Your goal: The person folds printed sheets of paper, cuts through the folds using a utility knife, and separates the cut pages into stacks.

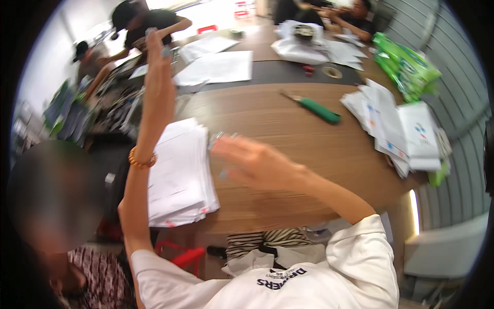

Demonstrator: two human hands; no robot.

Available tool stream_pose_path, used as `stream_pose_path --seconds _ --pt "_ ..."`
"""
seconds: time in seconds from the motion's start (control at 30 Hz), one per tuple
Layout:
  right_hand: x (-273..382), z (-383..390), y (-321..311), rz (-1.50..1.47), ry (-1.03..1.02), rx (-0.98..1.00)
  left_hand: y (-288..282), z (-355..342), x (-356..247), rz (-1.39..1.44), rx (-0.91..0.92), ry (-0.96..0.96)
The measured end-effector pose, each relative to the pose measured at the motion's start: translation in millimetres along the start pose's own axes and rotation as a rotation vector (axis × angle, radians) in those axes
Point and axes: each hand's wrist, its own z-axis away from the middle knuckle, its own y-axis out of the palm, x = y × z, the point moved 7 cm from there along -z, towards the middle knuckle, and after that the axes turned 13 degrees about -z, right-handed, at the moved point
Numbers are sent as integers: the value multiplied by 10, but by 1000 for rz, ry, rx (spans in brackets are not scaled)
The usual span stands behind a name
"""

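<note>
Both hands raised: left (pixel 157 51) high, right (pixel 252 162) open, blurred.

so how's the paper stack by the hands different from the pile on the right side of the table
The paper stack near the right hand lies fairly squared, its sheets aligned; the pile on the right is fanned out and messy. The stack looks plain white; the pile shows coloured print. Both lie flat on the wooden table.

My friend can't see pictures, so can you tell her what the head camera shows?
A person at a wooden table raises the left hand high while the blurred right hand hovers beside a stack of papers. A green-handled tool, more papers and green packets lie farther off, with other people working nearby.
</note>
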Motion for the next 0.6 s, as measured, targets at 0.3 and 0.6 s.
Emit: stream_pose_path --seconds 0.3,0.6 --pt "-409 2720 -2481 1201 1031 -306 1101 78 -496 419 372 -373" --pt "-539 3122 -2329 1048 926 -85 1215 221 -755 462 510 -417"
